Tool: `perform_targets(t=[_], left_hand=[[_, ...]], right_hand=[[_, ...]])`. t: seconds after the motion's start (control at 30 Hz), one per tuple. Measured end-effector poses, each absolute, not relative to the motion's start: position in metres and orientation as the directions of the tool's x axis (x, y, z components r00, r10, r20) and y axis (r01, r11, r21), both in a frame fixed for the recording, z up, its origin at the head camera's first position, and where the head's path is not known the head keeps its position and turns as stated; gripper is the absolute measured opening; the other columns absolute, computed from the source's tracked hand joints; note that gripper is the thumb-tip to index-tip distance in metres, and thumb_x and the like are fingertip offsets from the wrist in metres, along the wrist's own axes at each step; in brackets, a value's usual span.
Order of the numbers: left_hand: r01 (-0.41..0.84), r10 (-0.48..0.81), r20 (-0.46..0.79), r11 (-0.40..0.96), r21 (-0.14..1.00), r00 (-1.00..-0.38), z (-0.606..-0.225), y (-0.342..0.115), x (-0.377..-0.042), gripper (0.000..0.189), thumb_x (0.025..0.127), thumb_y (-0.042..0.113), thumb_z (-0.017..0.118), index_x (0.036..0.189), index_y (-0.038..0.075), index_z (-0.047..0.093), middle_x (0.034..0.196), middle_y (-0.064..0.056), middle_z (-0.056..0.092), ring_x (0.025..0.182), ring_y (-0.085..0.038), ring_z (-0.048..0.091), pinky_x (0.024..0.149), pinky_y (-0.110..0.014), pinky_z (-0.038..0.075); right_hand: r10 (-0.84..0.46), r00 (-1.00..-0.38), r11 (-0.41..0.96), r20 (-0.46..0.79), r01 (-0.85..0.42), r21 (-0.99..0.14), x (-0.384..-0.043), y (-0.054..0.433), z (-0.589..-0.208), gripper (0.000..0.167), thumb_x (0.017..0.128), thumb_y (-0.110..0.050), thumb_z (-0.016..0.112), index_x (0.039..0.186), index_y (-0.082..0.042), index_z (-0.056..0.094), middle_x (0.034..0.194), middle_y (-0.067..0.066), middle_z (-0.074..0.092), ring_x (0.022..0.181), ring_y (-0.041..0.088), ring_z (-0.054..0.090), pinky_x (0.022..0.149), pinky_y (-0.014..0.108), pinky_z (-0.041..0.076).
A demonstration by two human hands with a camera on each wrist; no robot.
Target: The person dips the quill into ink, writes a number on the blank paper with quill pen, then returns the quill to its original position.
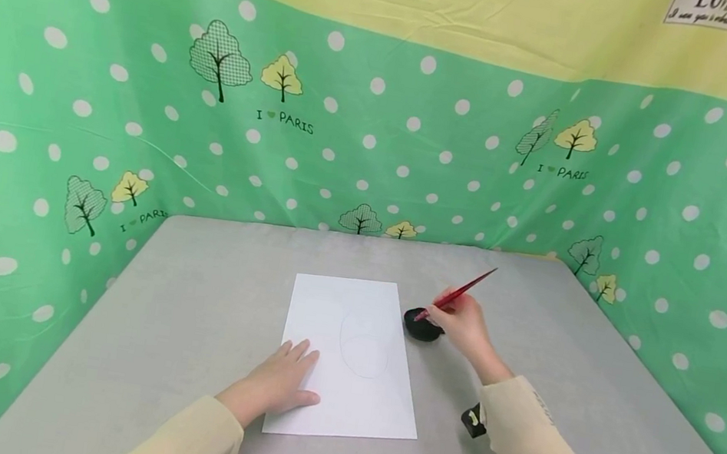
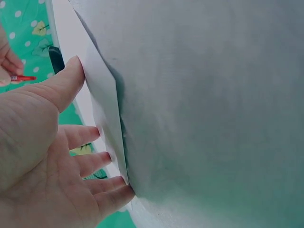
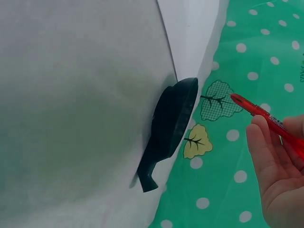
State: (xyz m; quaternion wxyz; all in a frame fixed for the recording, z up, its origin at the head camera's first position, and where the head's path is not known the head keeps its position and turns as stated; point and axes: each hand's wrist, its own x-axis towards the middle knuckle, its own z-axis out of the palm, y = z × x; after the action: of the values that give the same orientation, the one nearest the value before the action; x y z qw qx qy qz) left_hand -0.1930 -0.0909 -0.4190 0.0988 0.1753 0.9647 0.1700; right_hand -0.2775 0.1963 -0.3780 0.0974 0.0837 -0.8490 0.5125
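My left hand (image 1: 281,380) lies spread on the lower left part of a white sheet of paper (image 1: 324,307), fingers fairly straight. Faint rounded outlines are drawn on the sheet's right half. From the left wrist view, this hand (image 2: 52,156) touches the paper's edge (image 2: 102,85), which lifts slightly off the table. My right hand (image 1: 462,322) pinches a slim red pen (image 1: 466,288), its lower end over a small black pan-shaped dish (image 1: 422,328) right of the paper. The right wrist view shows the pen's tip (image 3: 242,101) above the dish (image 3: 173,118), apart from it; a short handle sticks out.
The grey table (image 1: 203,274) carries the sheet and the dish. A black object (image 1: 474,421) shows beside the right sleeve (image 1: 535,445), partly hidden. Green dotted cloth (image 1: 359,157) with printed trees hangs around the table's back and sides.
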Motion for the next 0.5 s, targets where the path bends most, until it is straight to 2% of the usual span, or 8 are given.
perform_targets(t=[0.2,0.5], left_hand=[[0.305,0.373,-0.132,0.881,0.361,-0.919,-0.42,-0.092,-0.193,0.07,0.082,0.037,0.067,0.133,-0.003,0.043,0.141,-0.024,0.032,0.13,-0.044,0.023,0.104,-0.053,0.023],[0.309,0.377,-0.132,0.879,0.364,-0.917,-0.419,-0.091,-0.193,0.07,0.082,0.037,0.067,0.133,-0.003,0.043,0.141,-0.025,0.031,0.13,-0.045,0.023,0.104,-0.053,0.023]], right_hand=[[-0.03,-0.97,0.493,0.242,-0.225,-0.841,-0.276,0.206,-0.382,0.006,0.081,0.006,0.061,0.078,0.004,0.056,0.073,0.015,0.065,0.066,0.018,0.063,0.061,0.035,0.055],[-0.004,-0.97,0.499,0.243,-0.212,-0.84,-0.275,0.216,-0.386,0.006,0.08,0.006,0.06,0.077,0.004,0.056,0.073,0.015,0.065,0.067,0.022,0.064,0.061,0.035,0.055]])
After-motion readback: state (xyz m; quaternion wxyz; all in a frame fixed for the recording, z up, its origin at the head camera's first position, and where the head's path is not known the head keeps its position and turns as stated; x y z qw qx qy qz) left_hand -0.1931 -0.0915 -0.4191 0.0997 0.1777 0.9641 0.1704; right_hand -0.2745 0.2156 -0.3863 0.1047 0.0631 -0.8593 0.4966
